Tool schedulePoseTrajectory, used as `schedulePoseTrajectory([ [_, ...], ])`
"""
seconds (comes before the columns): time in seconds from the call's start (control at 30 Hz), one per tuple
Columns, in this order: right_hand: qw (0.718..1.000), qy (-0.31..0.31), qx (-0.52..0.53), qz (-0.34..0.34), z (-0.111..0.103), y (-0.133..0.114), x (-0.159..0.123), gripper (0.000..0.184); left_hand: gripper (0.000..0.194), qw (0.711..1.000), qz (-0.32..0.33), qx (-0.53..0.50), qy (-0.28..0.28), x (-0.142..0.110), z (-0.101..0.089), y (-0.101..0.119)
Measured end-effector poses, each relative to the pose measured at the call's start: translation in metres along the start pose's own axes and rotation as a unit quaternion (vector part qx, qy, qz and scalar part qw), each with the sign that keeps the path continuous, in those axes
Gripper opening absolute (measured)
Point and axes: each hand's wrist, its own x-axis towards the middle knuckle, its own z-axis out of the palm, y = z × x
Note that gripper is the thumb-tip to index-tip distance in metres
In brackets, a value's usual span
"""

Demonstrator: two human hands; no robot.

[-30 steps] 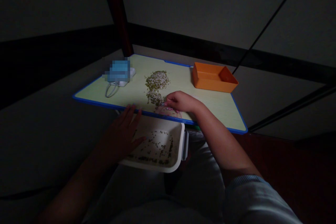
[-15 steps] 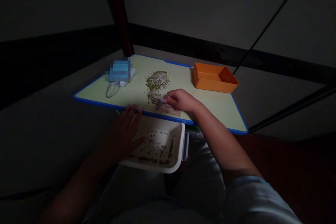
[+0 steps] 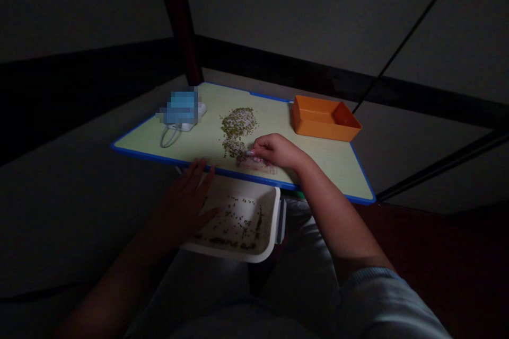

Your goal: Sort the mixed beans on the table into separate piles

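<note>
A pile of small green and pale grains (image 3: 236, 127) lies in the middle of a cream tabletop with a blue edge (image 3: 334, 161). My right hand (image 3: 276, 151) rests on the table just right of the pile's near end, fingers curled with the tips among the grains. A white tray (image 3: 268, 233) with scattered dark grains in it sits on my lap under the table's front edge. My left hand (image 3: 185, 198) grips the tray's left rim, thumb inside.
An orange box (image 3: 324, 116) stands at the table's far right corner. A blurred blue-and-white object with a cord (image 3: 178, 111) lies at the far left. A dark post (image 3: 177, 16) rises behind the table. The room is dim.
My right hand has slid a little away from the front edge, toward the pile. The left hand and the tray have stayed put.
</note>
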Motion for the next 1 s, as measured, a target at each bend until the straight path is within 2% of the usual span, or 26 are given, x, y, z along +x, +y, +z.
schedulePoseTrajectory([
  [0.2, 0.997, -0.002, -0.067, 0.041, -0.009, 0.001, -0.003, 0.028, 0.084, 1.000, -0.001, -0.001, -0.002, 0.001, -0.004, 0.001],
  [0.43, 0.988, 0.023, -0.150, 0.034, -0.005, 0.003, 0.002, 0.029, 0.083, 1.000, 0.005, 0.004, 0.005, 0.001, -0.002, 0.002],
  [1.0, 0.980, 0.069, -0.185, 0.025, 0.004, 0.005, 0.009, 0.029, 0.082, 1.000, -0.003, -0.012, -0.002, 0.000, -0.002, 0.001],
])
